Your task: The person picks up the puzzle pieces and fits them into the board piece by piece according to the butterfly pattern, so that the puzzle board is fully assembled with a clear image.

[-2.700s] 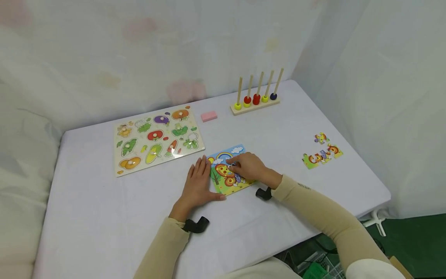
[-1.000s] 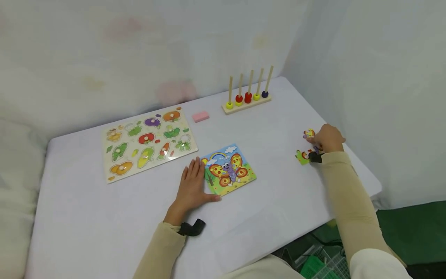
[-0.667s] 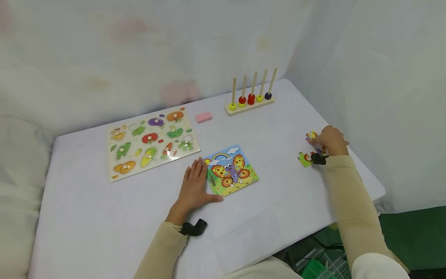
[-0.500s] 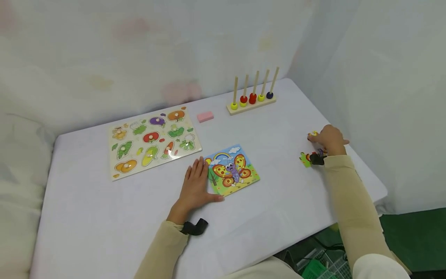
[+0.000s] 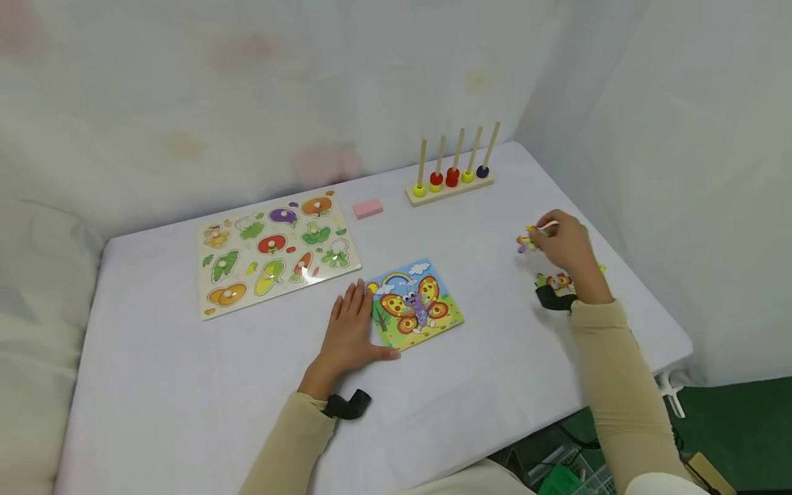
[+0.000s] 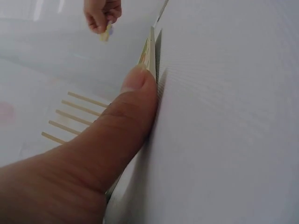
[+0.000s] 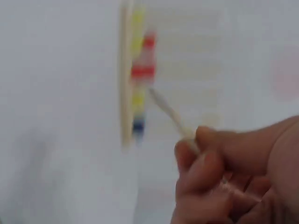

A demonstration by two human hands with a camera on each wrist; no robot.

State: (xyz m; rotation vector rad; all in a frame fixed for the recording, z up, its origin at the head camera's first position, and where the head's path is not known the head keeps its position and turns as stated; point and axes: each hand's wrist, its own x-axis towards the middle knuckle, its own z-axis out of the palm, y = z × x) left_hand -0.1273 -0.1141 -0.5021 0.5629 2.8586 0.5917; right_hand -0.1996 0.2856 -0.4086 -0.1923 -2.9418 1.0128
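Observation:
My right hand pinches a small jigsaw puzzle piece between thumb and fingers, raised at the right of the table; in the right wrist view the piece shows edge-on and blurred. Below that hand lie several joined puzzle pieces, partly hidden by the wrist camera. My left hand lies flat with fingers straight, along the left edge of a square butterfly picture puzzle. Its thumb touches the puzzle's lower corner in the left wrist view.
A vegetable peg puzzle board lies at the back left. Beside it is a pink block. A wooden bead stacker with upright rods stands at the back right. The table's right edge runs close past the right hand.
My right hand has gone from the butterfly puzzle to the loose pieces at the right, taken one piece and lifted it leftward. The left hand stays beside the puzzle.

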